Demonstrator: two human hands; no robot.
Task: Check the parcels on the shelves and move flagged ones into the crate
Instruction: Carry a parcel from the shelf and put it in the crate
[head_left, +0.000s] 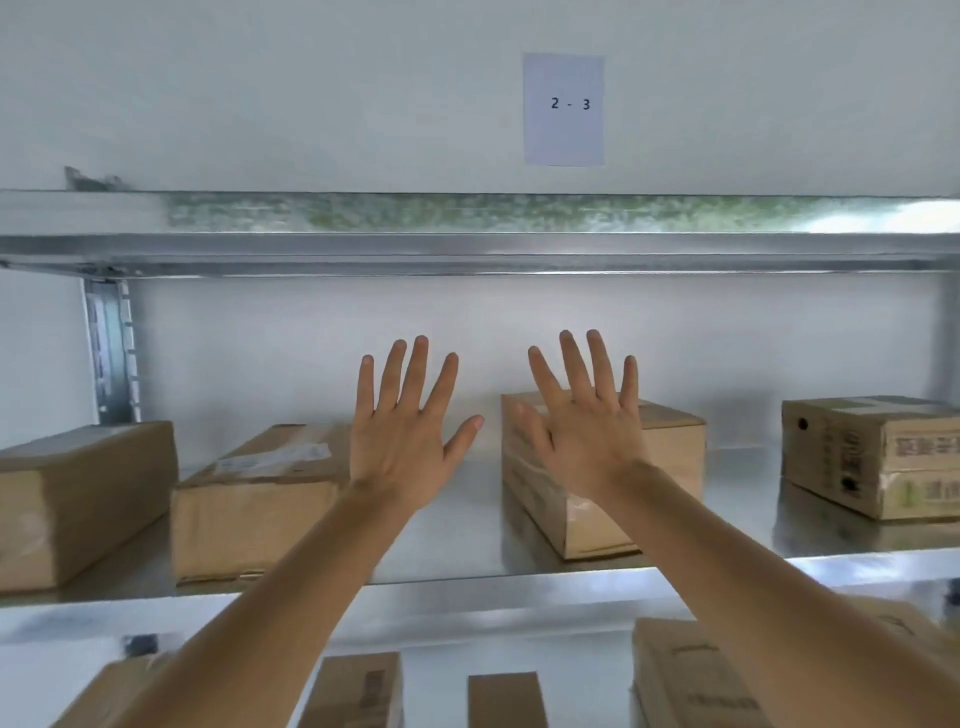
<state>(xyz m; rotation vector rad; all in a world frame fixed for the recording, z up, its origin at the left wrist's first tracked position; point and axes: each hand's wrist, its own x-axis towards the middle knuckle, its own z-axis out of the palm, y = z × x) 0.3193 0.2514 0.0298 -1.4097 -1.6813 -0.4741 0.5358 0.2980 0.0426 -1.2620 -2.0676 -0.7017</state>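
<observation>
Both my hands are raised in front of a metal shelf (467, 545), fingers spread, holding nothing. My left hand (405, 431) hovers beside a flat cardboard parcel (260, 493) with a white label on top. My right hand (582, 426) is in front of a narrow upright cardboard parcel (670, 467) and covers part of it; whether it touches the parcel is unclear. Another plain parcel (78, 499) sits at the far left and a printed carton (878, 452) at the far right. No crate is in view.
A paper sign reading "2 - 3" (563, 109) hangs on the wall above the upper shelf beam (467, 249). Several more cardboard parcels (685, 675) stand on the shelf below. A slotted metal upright (111, 353) rises at the left rear.
</observation>
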